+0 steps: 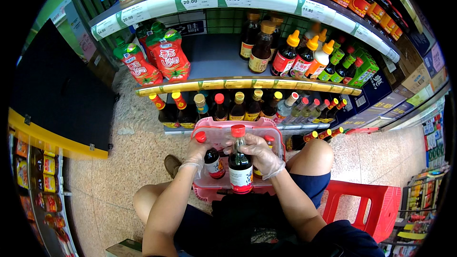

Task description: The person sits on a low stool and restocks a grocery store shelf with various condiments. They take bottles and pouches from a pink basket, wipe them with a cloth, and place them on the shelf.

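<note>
My right hand (262, 153), in a clear plastic glove, grips the neck of a dark sauce bottle (241, 169) with a red cap and a white label. My left hand (196, 153), gloved too, holds a similar red-capped bottle (215, 166) by its neck, tilted. Both bottles are over a pink plastic basket (235, 123) between my knees. Another red-capped bottle (269, 139) stands in the basket, partly hidden behind my right hand.
Dark bottles (237, 109) line the bottom shelf ahead. Above them, the middle shelf (214, 57) carries red sauce pouches (169, 57) and more bottles. A red plastic stool (383, 207) stands at right, a dark panel (64, 89) at left.
</note>
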Motion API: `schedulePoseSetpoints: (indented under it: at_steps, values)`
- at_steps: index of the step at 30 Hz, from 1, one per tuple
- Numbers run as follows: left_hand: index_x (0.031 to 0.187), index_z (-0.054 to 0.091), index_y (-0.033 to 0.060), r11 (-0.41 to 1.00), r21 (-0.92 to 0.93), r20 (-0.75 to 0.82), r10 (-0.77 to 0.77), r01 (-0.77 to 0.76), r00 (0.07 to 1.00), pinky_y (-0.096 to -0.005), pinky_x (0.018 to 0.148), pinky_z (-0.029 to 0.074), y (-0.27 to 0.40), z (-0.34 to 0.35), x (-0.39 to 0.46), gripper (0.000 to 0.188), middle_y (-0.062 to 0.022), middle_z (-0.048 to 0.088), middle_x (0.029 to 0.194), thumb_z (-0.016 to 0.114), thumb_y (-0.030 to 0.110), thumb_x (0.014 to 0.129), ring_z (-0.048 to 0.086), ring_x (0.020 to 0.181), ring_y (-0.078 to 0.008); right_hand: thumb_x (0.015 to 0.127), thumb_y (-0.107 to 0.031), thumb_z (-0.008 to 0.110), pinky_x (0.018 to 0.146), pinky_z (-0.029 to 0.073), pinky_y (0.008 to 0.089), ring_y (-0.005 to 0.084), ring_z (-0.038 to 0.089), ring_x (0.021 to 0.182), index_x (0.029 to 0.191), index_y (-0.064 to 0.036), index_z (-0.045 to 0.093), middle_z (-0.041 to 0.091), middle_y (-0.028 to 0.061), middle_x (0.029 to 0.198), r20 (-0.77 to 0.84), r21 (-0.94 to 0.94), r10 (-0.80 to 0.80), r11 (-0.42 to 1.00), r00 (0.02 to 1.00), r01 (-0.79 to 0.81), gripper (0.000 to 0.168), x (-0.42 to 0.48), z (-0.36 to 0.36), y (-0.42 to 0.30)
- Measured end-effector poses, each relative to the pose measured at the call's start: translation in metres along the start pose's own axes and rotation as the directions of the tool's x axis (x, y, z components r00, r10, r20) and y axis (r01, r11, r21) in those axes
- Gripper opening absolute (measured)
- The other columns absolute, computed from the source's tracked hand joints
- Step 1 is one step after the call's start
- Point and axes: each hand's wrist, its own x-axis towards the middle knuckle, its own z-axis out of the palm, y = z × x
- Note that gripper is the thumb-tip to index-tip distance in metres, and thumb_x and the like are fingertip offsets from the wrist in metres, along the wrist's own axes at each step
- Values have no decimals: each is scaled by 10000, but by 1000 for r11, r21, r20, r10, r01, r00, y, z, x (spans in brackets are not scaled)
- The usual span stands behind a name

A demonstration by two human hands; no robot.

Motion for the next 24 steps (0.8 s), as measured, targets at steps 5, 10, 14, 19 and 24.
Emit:
schedulePoseSetpoints:
  at_steps: [5, 10, 14, 19, 24]
  values:
    - [1077, 622, 11, 997, -68, 69, 49, -45, 996, -314, 845, 516, -14, -4, 4, 392, -68, 672, 985, 687, -99, 707, 644, 910, -173, 825, -108, 688, 962, 485, 416, 293, 638, 1059, 1275, 41, 510, 625, 162, 1199, -20, -14, -4, 1000, 1000, 4, 507, 0, -3, 4]
    - [1116, 638, 29, 938, -346, 154, 54, 3, 987, -309, 899, 485, -16, -2, -1, 355, -52, 676, 1005, 661, -75, 778, 635, 938, -156, 827, -73, 668, 959, 481, 402, 282, 641, 1039, 1289, 38, 504, 623, 163, 1202, -36, 11, 14, 1000, 999, -14, 503, -2, -3, 6]
    - [1089, 656, 28, 973, -227, 165, -14, 52, 986, -303, 891, 481, 0, 2, -9, 316, -50, 680, 1016, 678, -46, 782, 631, 941, -155, 828, -60, 661, 964, 479, 403, 284, 640, 1052, 1283, 34, 504, 619, 169, 1208, -47, 24, 12, 1000, 999, -11, 490, -4, -10, 9]
    - [1092, 662, 28, 964, -259, 139, -16, 52, 990, -318, 893, 484, -3, 2, -6, 310, -49, 680, 1017, 672, -47, 791, 633, 954, -162, 829, -53, 659, 966, 481, 408, 287, 639, 1061, 1276, 32, 508, 621, 170, 1206, -37, 40, 7, 999, 999, -6, 479, -4, -9, 10]
    - [1126, 644, 22, 962, -269, 129, -9, 44, 992, -314, 876, 492, -6, 5, 2, 342, -61, 678, 1023, 649, -65, 796, 634, 950, -159, 825, -47, 666, 963, 484, 407, 287, 640, 1060, 1265, 33, 514, 623, 169, 1203, -58, 46, 6, 999, 998, -3, 472, -5, -16, 13]
